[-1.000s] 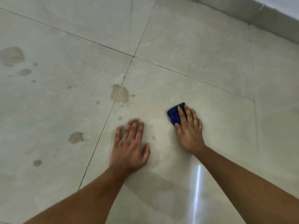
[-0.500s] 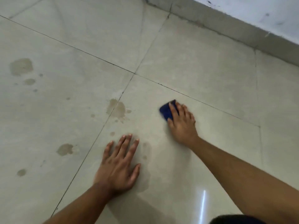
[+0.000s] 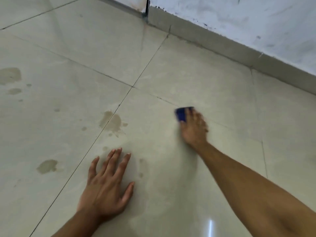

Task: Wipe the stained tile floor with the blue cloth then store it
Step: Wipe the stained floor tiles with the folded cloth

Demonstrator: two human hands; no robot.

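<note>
- Cloth point(image 3: 181, 114), blue and folded small, lies flat on the floor point(image 3: 171, 69) under the fingers of the right hand point(image 3: 194, 130), just short of a grout line running across the tiles.
- Right hand is motion-blurred; its fingers lie extended over the cloth, pressing it down rather than gripping it, with the arm reaching out from the lower right.
- Left hand point(image 3: 106, 187) rests palm-down on the floor nearer the camera, fingers spread wide, holding nothing.
- Brown stain point(image 3: 112, 123) straddles a grout line, left of the cloth and beyond the left hand's fingertips.
- More stains mark the tile to the left: one point(image 3: 47, 166) level with the left hand's fingertips, a larger one point(image 3: 10, 75) at the frame's left edge, small spots scattered between.
- Skirting point(image 3: 222, 47) and a scuffed white wall point(image 3: 248, 23) run along the upper right.
</note>
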